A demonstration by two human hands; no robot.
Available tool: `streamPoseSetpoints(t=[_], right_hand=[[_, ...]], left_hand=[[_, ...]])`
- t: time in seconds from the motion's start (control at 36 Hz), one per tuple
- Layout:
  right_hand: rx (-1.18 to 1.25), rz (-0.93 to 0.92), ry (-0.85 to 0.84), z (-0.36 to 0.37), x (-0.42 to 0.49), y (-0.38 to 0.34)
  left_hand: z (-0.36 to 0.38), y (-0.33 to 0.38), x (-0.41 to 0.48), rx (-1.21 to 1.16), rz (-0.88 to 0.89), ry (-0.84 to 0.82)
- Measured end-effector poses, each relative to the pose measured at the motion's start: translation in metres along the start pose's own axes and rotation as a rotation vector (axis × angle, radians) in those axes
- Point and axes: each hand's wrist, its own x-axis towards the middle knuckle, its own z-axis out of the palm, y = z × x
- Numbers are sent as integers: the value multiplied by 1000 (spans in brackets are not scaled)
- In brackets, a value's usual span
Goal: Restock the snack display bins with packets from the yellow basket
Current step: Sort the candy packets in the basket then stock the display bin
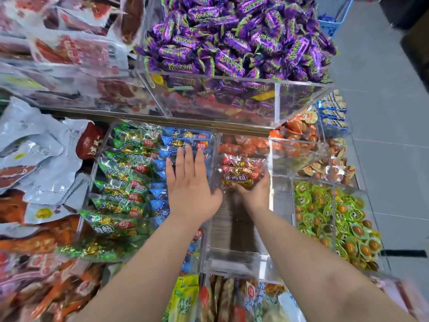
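Both bare forearms reach forward from the bottom edge of the head view into a row of clear display bins. Left hand (190,182) lies flat, palm down, fingers straight and slightly spread, resting on the blue packets (183,138) that fill the right side of the left-hand bin; green packets (123,182) are stacked just beside them on that bin's left side. Right hand (254,191) is in the middle bin (232,263), fingers curled around the near end of the red packets (241,173), a small bundle of clear bags of gold-wrapped sweets with red labels. The bundle sits just ahead of the hand, toward the far end of the bin, close to its left wall and just in front of the orange packets (243,145) at the back. The near half of this bin shows its bare floor. Right of it, another compartment holds round green-rimmed packs (325,217). Above, on the upper tier, a clear box is heaped with purple sweets (232,31).
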Motion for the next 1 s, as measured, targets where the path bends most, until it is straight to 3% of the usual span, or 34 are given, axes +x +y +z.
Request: streamPoseSetpoints(t=[0.25, 0.5, 0.69, 0.83, 1.0], right_hand=[[140, 32, -4, 7, -8, 3], [-128, 270, 37, -39, -35, -12], [-55, 170, -129, -105, -95, -23], [105, 167, -78, -147, -144, -16], [251, 133, 51, -202, -197, 10]], left_hand=[[4, 1, 0, -7, 2, 23], [4, -1, -1, -8, 0, -15], [-19, -3, -3, -93, 15, -112], [-49, 26, -38, -483, 105, -59], [-38, 84, -128, -905, 254, -181]])
